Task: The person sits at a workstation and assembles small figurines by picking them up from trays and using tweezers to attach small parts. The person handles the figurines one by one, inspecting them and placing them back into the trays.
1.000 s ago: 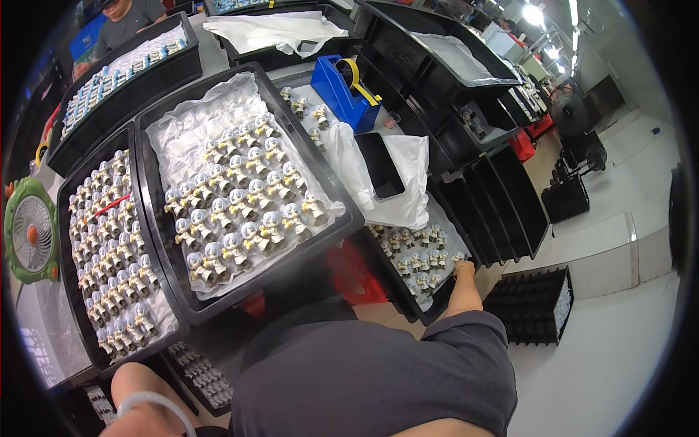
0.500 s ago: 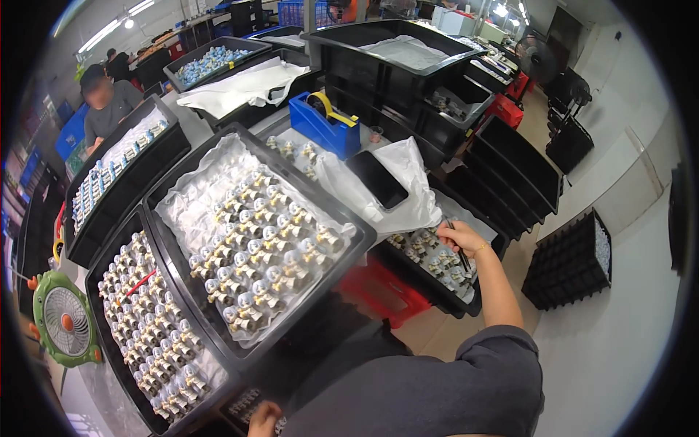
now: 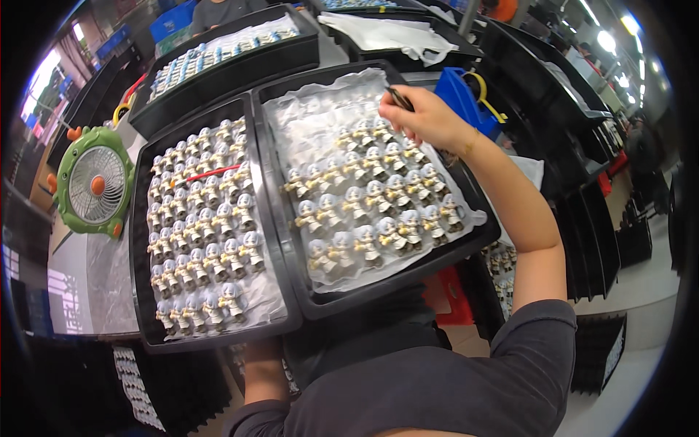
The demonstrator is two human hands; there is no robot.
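Note:
My right hand (image 3: 429, 116) is closed around a slim dark pen-like tool (image 3: 400, 100), whose exact kind I cannot make out. It hovers above the far right part of a black tray (image 3: 295, 297) lined with crinkled white sheeting (image 3: 309, 109). Rows of small figurines (image 3: 375, 195) with pale hair and white-and-gold bodies lie on that sheeting. Left of it, a second black tray (image 3: 140, 309) holds more such figurines (image 3: 196, 226), with a red stick (image 3: 212, 174) across them. My left forearm (image 3: 265, 371) runs under the trays' near edge, which hides the hand.
A green animal-shaped fan (image 3: 98, 182) stands at the left. Behind the trays are a black bin (image 3: 240, 58) of blue-and-white pieces and a blue tape dispenser (image 3: 466, 102). A red stool (image 3: 448, 297) and stacked black crates (image 3: 582, 240) are on the right.
My right hand has left the lower tray on the right and come over the lined tray, still gripping the dark tool. My left hand has gone out of sight. The view has swung left.

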